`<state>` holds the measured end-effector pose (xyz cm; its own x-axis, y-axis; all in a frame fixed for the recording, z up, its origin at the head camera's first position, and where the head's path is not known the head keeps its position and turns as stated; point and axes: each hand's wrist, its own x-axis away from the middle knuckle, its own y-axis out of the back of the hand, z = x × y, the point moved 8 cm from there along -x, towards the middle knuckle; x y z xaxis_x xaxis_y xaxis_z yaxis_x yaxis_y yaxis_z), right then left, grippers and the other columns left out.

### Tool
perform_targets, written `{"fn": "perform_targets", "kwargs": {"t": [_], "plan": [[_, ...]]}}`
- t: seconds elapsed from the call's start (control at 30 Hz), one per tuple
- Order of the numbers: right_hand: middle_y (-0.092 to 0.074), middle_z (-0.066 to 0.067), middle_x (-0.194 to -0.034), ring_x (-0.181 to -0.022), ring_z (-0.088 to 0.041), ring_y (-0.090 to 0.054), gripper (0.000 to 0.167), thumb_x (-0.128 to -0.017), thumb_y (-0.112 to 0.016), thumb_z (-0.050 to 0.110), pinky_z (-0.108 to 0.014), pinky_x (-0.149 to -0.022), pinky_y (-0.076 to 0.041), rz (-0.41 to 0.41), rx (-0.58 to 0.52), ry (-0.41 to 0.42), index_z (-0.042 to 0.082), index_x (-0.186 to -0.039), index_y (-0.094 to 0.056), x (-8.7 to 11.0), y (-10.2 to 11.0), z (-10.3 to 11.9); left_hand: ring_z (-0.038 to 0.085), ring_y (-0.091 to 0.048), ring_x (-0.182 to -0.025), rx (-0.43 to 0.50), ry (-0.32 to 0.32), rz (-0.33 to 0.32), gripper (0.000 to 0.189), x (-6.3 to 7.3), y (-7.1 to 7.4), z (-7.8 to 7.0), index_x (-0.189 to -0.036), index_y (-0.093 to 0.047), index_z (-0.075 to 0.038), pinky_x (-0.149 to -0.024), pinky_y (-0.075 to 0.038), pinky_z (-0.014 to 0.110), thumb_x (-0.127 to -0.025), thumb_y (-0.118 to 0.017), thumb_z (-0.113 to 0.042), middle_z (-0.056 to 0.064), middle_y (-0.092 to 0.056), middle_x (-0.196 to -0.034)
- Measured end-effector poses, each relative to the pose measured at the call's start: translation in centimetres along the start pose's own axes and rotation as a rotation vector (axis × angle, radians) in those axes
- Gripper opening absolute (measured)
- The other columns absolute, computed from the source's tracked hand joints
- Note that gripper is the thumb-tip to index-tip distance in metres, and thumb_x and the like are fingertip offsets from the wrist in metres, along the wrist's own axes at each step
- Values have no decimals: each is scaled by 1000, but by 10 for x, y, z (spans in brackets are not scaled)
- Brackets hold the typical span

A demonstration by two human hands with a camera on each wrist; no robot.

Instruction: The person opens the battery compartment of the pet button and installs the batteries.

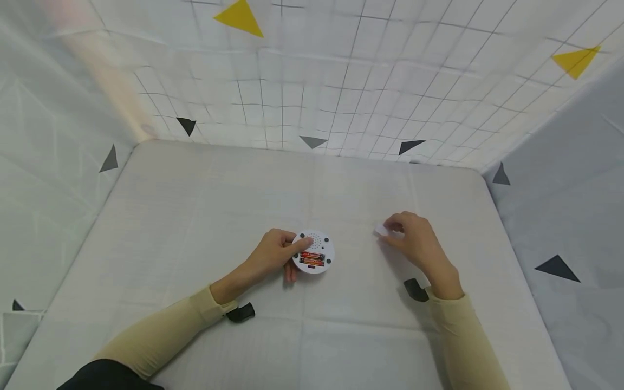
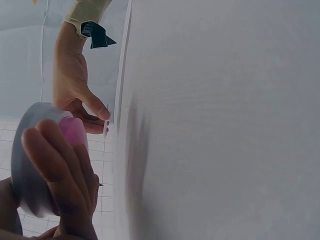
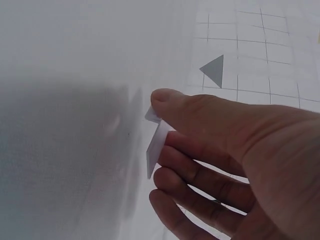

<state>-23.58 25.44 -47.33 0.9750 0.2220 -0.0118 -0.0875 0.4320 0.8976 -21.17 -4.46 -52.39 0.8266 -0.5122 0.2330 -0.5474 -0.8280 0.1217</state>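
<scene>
My left hand (image 1: 274, 251) grips a round white device (image 1: 327, 246), thumb across its underside and fingers beneath. That side faces up and shows speaker holes, dark feet and an uncovered battery compartment holding two red batteries (image 1: 312, 259). In the left wrist view, a pink part (image 2: 74, 132) shows on the device's other side, partly behind the fingers. Off to the right, my right hand (image 1: 413, 238) pinches a small, thin white piece (image 3: 157, 145), which looks like a battery cover, between thumb and fingers. It is held apart from the device, above the table.
The white-covered table (image 1: 234, 184) lies under both hands. White sheeting with a grid (image 1: 351, 103) hangs behind it, marked with dark and yellow triangles. Pale sheets (image 1: 575, 216) stand at the sides. Each wrist carries a black strap piece (image 1: 416, 290).
</scene>
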Motion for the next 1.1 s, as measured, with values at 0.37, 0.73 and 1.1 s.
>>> {"fn": "perform_targets", "kwargs": {"t": [0.37, 0.73, 1.1], "plan": [[-75, -10, -105, -101, -29, -71, 27, -87, -88, 14, -51, -92, -58, -41, -102, 93, 5, -109, -75, 4, 1, 25, 28, -69, -46, -25, 13, -8, 42, -2, 0, 2, -98, -75, -6, -47, -55, 31, -103, -67, -47, 13, -72, -60], [-75, -4, -102, -97, -22, -70, 28, -83, -91, 14, -46, -88, -60, -68, -76, 176, 8, -107, -76, 9, 2, 52, 27, -69, -47, -18, 18, -12, 43, -1, 1, 3, -101, -74, -5, -50, -56, 31, -103, -68, -47, 15, -73, -63], [-72, 1, -100, -92, -15, -70, 30, -81, -93, 13, -40, -83, -62, -89, -101, 298, 10, -106, -76, 21, 5, 87, 28, -70, -49, -19, 23, -11, 43, -1, 0, 4, -103, -74, -4, -50, -57, 31, -103, -68, -46, 15, -74, -65]]}}
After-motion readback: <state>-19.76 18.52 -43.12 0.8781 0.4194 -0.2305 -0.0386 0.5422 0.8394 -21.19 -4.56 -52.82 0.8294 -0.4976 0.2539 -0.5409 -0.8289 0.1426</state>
